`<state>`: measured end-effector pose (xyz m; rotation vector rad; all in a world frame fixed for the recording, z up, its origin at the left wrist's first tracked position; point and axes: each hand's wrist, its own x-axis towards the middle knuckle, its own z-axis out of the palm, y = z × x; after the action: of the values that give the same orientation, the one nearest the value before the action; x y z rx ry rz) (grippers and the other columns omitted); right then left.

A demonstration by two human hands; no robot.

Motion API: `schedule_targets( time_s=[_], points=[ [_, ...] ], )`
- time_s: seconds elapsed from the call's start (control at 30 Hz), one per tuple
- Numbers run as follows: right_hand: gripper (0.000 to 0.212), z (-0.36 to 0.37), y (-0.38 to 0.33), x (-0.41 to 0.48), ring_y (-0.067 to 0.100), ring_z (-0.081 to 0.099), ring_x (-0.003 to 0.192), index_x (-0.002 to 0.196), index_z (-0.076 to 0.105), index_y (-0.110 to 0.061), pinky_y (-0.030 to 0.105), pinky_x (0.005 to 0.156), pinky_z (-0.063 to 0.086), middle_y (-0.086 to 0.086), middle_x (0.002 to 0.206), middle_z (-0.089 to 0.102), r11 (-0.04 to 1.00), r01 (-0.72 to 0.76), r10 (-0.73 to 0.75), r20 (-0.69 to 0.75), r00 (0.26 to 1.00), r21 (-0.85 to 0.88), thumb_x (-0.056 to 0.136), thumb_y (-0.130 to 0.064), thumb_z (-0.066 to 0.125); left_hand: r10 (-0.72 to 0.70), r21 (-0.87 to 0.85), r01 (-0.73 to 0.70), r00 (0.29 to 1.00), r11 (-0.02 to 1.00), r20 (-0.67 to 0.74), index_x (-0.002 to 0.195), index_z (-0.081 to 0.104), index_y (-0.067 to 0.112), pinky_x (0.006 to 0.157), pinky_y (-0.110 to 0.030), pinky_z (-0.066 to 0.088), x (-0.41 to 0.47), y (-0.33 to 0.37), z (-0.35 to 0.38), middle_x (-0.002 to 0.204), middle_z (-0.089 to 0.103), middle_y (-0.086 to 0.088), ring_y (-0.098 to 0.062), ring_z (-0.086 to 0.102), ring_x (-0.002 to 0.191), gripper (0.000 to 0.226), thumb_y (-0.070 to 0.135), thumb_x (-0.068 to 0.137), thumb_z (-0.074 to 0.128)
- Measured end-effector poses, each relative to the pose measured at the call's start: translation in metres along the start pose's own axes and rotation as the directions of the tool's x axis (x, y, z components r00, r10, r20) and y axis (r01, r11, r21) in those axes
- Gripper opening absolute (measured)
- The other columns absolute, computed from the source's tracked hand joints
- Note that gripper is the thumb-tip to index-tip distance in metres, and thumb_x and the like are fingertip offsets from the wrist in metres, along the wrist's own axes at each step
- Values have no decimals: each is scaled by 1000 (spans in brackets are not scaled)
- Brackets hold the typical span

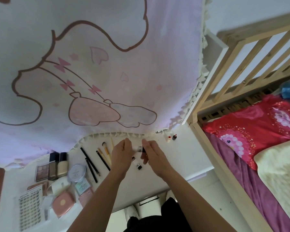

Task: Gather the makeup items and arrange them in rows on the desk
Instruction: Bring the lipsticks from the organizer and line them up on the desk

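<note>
On the white desk (182,158), a row of brushes (105,151) lies fanned out, and both hands are raised just to the right of it. The right hand (153,154) pinches a small white tube (139,149) with a dark cap between its fingertips and thumb, holding it a little above the desk top. The left hand (121,153) hangs closest to the brushes, with its back to the camera and its fingers bent. Its palm is hidden, so I cannot tell whether it holds anything. Between the two hands, right of the brushes and nearer the person, a second tube (137,163) lies flat on the desk.

Left of the brushes are two long black pencils (90,163), then a round clear jar (77,171). Further left, two foundation bottles (58,164) lie side by side, with an eyeshadow palette (41,170) touching them. Left of the brushes and toward the near edge sit a pink compact (63,202) and a dotted sticker sheet (29,210).

Well to the right of the brushes, at the far edge of the desk, two tiny bottles (172,138) stand upright, one pale and one dark. A pink cartoon curtain (90,64) hangs behind the brushes. A wooden bed (224,81) with a red pillow (251,128) is far to their right.
</note>
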<state>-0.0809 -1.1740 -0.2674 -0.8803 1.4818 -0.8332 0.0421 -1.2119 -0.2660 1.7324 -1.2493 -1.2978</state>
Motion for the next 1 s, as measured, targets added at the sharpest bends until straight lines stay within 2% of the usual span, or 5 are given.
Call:
schedule_targets(
  time_s=[0.27, 0.43, 0.7, 0.83, 1.0],
  points=[
    [43, -19, -9, 5, 10, 69, 95, 123, 56, -24, 25, 83, 53, -8, 113, 67, 984, -57, 40, 100, 994, 169, 87, -32, 76, 65, 20, -64, 998, 998, -19, 65, 39, 12, 51, -28, 27, 4, 5, -4, 54, 32, 6, -8, 27, 51, 33, 19, 97, 44],
    [37, -27, -18, 3, 14, 64, 76, 109, 70, -13, 25, 72, 50, -2, 84, 76, 976, -152, 120, 195, 973, 157, 101, -44, 52, 53, 32, -53, 999, 998, 0, 66, 39, 13, 51, -27, 28, 4, 8, -2, 55, 31, 5, -8, 27, 51, 35, 22, 99, 44],
    [47, -39, -2, 6, 16, 70, 100, 125, 65, -27, 26, 87, 53, -2, 113, 72, 975, -83, 48, 171, 984, 205, 82, -25, 81, -6, -28, 7, 999, 1000, 37, 68, 41, 12, 54, -31, 28, 3, 8, 4, 60, 31, -1, -13, 28, 57, 32, 22, 98, 44],
    [39, -38, -10, 3, 20, 70, 83, 112, 70, -15, 28, 76, 56, 9, 100, 76, 960, -221, 180, 221, 958, 173, 97, -49, 57, 22, 22, -23, 998, 999, 63, 67, 39, 12, 50, -26, 27, 2, 9, 6, 59, 33, 1, -10, 29, 53, 36, 26, 100, 43],
    [20, -46, -2, 4, 14, 70, 88, 108, 76, -16, 22, 80, 54, 6, 99, 76, 975, -113, 87, 135, 987, 192, 90, -23, 73, -21, -9, 22, 998, 1000, 63, 70, 42, 5, 53, -30, 29, 6, 5, 6, 68, 41, -7, -18, 34, 62, 35, 26, 98, 45]
  ],
)
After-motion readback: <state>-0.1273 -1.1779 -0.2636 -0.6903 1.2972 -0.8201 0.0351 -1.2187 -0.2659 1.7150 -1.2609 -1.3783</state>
